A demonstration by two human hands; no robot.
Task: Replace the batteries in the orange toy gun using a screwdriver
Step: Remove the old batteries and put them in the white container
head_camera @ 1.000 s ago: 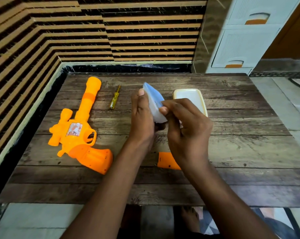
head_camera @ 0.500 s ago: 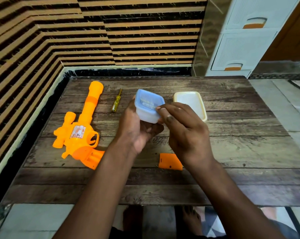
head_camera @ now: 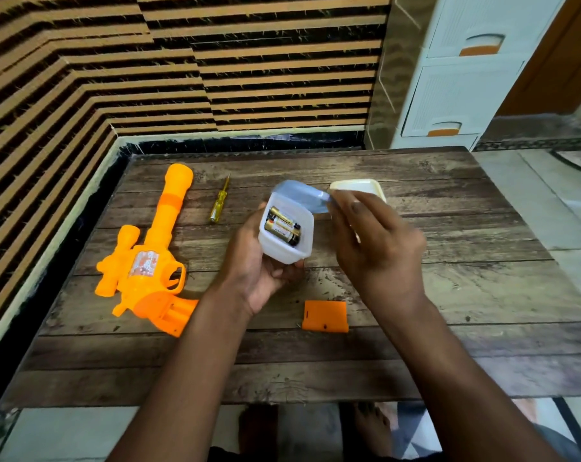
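The orange toy gun point(head_camera: 150, 261) lies on the left of the wooden table point(head_camera: 466, 295), its grip's battery bay uncovered. The orange battery cover point(head_camera: 326, 315) lies loose at the front middle. A small yellow-handled screwdriver point(head_camera: 219, 203) lies beyond the gun. My left hand point(head_camera: 259, 268) grips a small white box point(head_camera: 302, 241) with batteries point(head_camera: 282, 226) inside. My right hand point(head_camera: 379, 248) pinches the box's blue lid point(head_camera: 302, 196), lifted off and tilted up behind the box.
A cream tray point(head_camera: 356, 186) lies on the table behind my right hand. A white drawer cabinet point(head_camera: 459, 88) stands at the back right. A striped wall borders the table's left and far sides. My bare feet show under the front edge.
The blue lid has come off the white box and is tilted back by my right hand, showing the batteries inside. My left hand has turned the box upright and lowered it slightly.
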